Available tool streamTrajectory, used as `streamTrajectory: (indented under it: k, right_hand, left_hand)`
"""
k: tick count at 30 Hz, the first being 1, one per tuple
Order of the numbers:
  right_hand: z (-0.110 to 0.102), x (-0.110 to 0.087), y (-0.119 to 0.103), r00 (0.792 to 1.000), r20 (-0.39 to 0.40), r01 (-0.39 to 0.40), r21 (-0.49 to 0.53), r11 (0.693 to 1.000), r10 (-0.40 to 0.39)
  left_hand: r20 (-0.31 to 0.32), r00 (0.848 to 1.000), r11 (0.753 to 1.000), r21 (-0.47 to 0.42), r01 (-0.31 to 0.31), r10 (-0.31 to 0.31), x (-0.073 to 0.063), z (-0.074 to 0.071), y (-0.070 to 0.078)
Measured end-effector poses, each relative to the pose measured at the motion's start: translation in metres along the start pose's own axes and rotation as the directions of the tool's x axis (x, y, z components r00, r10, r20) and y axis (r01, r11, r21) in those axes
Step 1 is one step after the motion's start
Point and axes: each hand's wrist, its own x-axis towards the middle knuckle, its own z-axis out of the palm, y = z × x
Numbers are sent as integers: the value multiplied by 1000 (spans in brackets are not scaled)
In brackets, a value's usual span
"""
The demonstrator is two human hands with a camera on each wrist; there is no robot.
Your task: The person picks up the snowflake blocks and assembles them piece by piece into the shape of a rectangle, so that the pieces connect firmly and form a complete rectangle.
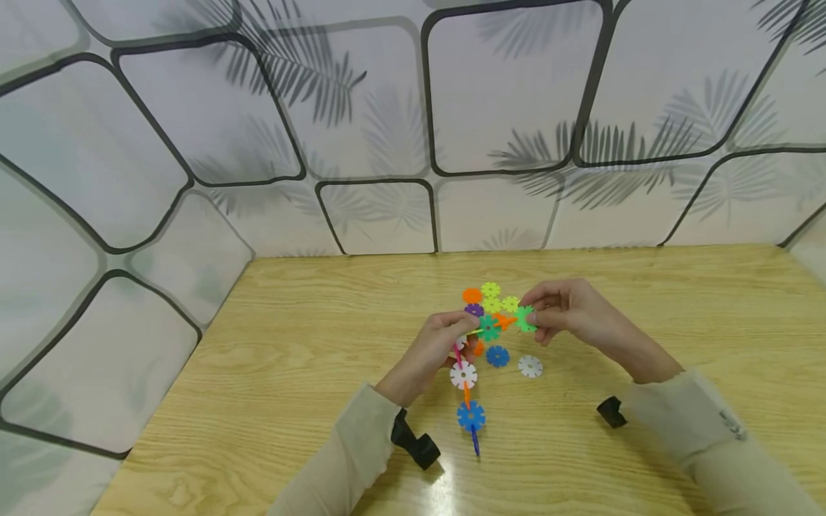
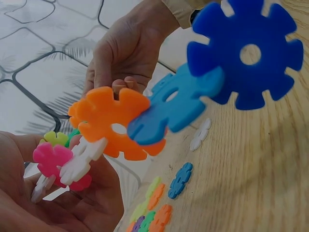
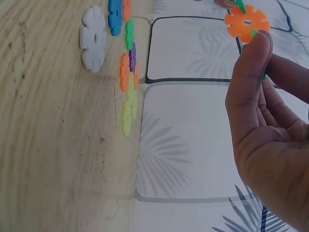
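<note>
Pale yellow wood-grain worktop [image 1: 258, 401], flat, runs back to a whitish back wall [image 1: 503, 107] printed w/ rounded blocks [image 1: 377, 218], outlined in dk & lt grey. Grey palm-frond prints [image 1: 303, 68] spread across it, some dk, some v. faint. Matching whitish side wall [image 1: 58, 337] on L of head view, same block pattern, meets worktop's L edge. Bright glare spot [image 1: 442, 491] nr worktop's front; wrist views look dimmer.

So the chain [image 1: 463, 375] runs between the left hand [image 1: 434, 342] and the right hand [image 1: 573, 313], one end trailing on the near side. Loose discs [image 1: 472, 295] sit on the table [image 1: 271, 387], mostly behind it, and the wall's [image 1: 368, 100] at the back.
</note>
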Motion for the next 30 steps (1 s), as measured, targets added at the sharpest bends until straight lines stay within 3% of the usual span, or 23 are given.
streamTrajectory:
  k: [30]
  right_hand:
    - [16,-5,-2,992,-114,59,-25,998,-62]
  left_hand:
    - [-7,1000,1000,13,-28,28,1,3,-2]
